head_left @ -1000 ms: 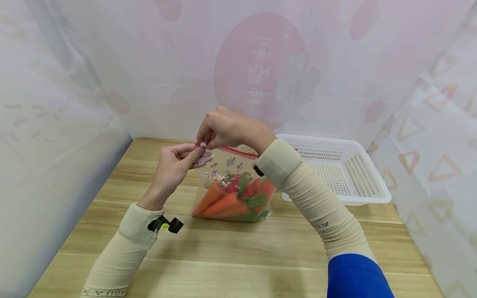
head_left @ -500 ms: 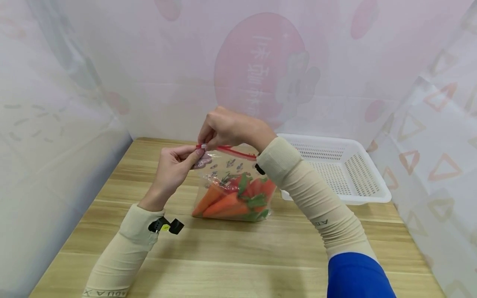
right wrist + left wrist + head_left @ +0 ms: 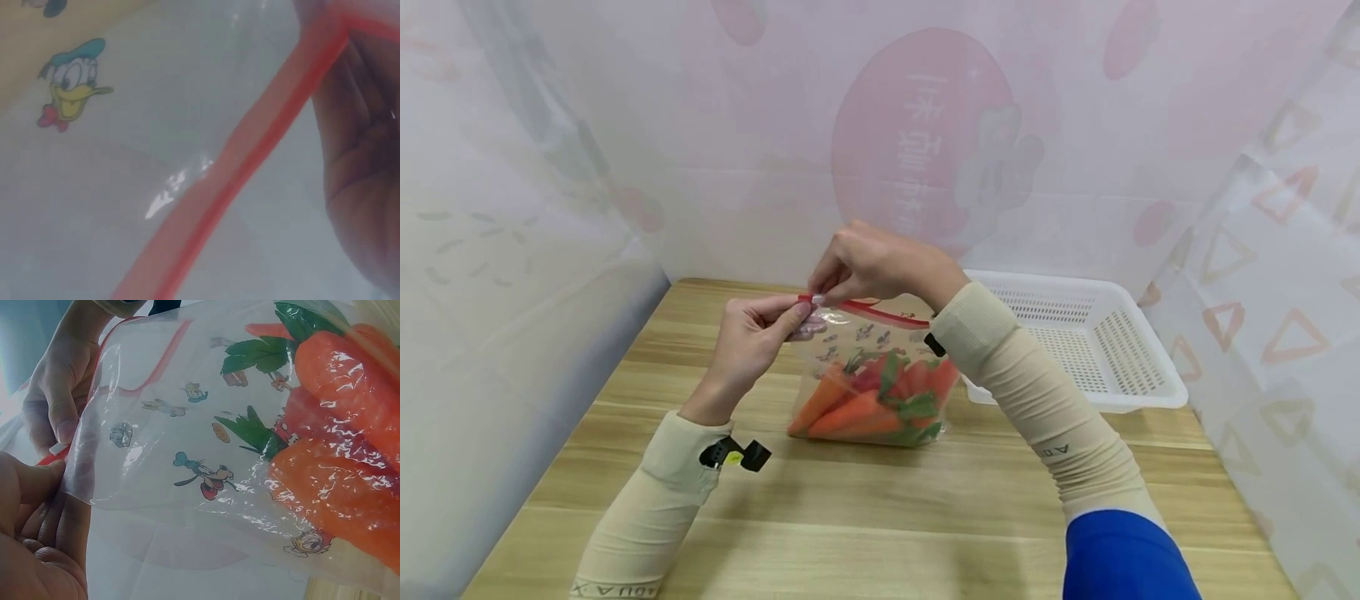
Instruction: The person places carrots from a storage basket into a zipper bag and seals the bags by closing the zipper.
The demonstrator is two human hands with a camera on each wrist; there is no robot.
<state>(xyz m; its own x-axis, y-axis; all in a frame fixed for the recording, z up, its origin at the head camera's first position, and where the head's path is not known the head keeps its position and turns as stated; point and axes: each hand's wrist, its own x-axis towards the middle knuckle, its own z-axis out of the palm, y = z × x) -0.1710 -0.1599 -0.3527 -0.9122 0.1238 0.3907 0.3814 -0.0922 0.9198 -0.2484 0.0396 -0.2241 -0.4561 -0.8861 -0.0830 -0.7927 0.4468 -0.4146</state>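
A clear zip bag (image 3: 857, 337) printed with cartoon figures stands on the table. Inside it lie orange carrots (image 3: 850, 417) with green tops and something dark red among them. My left hand (image 3: 748, 337) pinches the bag's upper left corner between thumb and fingers. Just right of that, my right hand (image 3: 883, 260) pinches the small white slider (image 3: 59, 449) on the red zip. The red zip strip (image 3: 250, 153) runs off to the right, and the bag's mouth gapes there in the left wrist view. My right forearm hides the bag's upper right corner.
A white perforated basket (image 3: 1120, 354) stands behind my right forearm at the back right. The wooden table (image 3: 850, 517) is bounded by printed cloth walls (image 3: 722, 200) at the back and both sides.
My right hand has moved slightly right with the slider, and a little more red zip shows at the left corner. My left hand has stayed nearly still.
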